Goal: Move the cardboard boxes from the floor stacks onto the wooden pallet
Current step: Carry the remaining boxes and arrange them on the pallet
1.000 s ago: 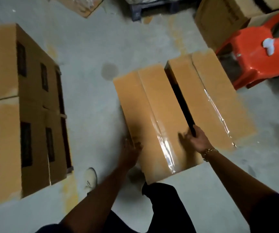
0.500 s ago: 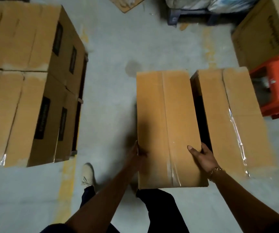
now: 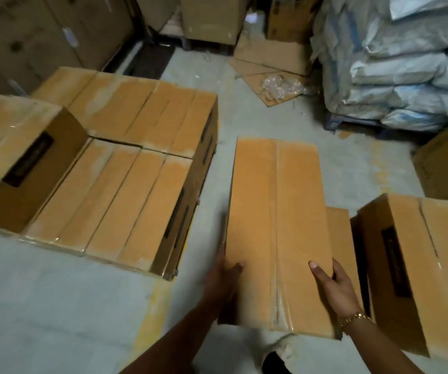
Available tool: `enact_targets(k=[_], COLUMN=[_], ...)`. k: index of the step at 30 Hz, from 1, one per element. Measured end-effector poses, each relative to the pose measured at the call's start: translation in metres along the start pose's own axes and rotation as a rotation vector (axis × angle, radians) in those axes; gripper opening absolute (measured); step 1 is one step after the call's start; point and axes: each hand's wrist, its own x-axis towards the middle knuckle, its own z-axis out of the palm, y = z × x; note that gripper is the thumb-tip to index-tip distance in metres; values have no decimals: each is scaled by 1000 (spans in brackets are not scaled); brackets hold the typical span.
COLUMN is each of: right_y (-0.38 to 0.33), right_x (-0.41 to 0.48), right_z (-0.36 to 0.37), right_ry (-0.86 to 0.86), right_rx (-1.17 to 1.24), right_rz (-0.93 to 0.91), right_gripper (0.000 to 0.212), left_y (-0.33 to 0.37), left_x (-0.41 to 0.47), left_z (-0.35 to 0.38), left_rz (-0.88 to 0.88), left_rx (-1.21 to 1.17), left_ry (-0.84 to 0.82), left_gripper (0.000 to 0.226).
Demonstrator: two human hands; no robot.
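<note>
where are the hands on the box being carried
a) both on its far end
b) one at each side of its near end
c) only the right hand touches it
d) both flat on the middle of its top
b: the left hand and the right hand grip opposite sides of the carried box at its near end, with their thumbs on its top.

Matt brown cardboard box [image 3: 276, 225] with glossy clear tape seam; rough grey concrete floor [image 3: 55, 292].
</note>
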Motion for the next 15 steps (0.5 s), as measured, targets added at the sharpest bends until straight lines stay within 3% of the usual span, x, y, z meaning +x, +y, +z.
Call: enact_targets(k=[3, 7, 15], right_y=[-39, -86, -150], right_x=[-33, -70, -95], right_z=[75, 175, 313], right_ry=[-9, -55, -132], right_rx=[13, 33, 21], right_rz=[-68, -109, -155], right_gripper=[74, 60, 49], left_y=[-10, -19, -41], left_x=[-10, -24, -17], left_z=[-89, -201, -352], left_rz=[65, 92, 56], left_rx=[13, -34, -86], left_ry=[52, 140, 235], left_gripper=[87, 71, 73])
